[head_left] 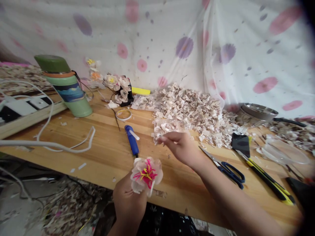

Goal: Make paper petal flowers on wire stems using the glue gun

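Note:
A pale flower (147, 175) with a pink and yellow centre faces up at the table's front edge. My left hand (130, 196) is closed round it from below, and the blossom hides the fingertips. My right hand (178, 146) is above the table near a clear box of pale petals (167, 126). Its thumb and fingers are pinched on a small pale piece, perhaps a petal. Between the hands and the back of the table lies a blue glue gun (133, 142) with a white stick across it.
Scissors (227, 168) and a yellow-black cutter (267, 178) lie at right. Behind are a petal heap (197, 111) and a pan (258, 111). At left stand a green bottle (70, 88), finished flowers (118, 85) and a white cable (71, 148).

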Tool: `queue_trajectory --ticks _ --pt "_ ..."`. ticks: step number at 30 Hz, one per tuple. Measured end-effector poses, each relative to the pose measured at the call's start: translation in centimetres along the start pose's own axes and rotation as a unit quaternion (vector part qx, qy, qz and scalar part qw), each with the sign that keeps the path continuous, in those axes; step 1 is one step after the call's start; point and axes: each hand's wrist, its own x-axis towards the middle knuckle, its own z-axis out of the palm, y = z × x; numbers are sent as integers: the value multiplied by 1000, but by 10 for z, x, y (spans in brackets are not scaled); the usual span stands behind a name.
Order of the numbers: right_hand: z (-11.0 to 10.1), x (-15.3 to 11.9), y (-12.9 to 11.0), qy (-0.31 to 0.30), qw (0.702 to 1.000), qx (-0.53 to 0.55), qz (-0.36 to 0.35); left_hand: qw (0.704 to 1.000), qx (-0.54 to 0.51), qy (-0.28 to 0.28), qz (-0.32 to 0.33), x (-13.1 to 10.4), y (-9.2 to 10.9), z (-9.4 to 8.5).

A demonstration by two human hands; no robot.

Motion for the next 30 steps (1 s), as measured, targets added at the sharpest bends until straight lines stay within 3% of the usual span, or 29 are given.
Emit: queue_trajectory --ticks 3,6,10,19,22,25,30 --pt "29 9 15 -59 998 0 -6 1000 -14 -18 -8 0 10 2" --pt "56 13 16 -94 995 6 -23 999 0 -16 35 0 18 0" --pt "81 22 8 -138 989 -15 45 996 -15 -8 89 0 26 -2" --pt "112 65 4 -73 987 16 143 995 8 -5 104 -2 26 -7" --pt "115 64 7 -52 981 71 172 996 34 -1 81 -3 23 -13" --pt "107 45 12 -11 972 146 181 999 40 3 21 -4 19 -21" --pt "60 -9 16 42 949 262 170 987 -108 -36 -113 1 23 -20"
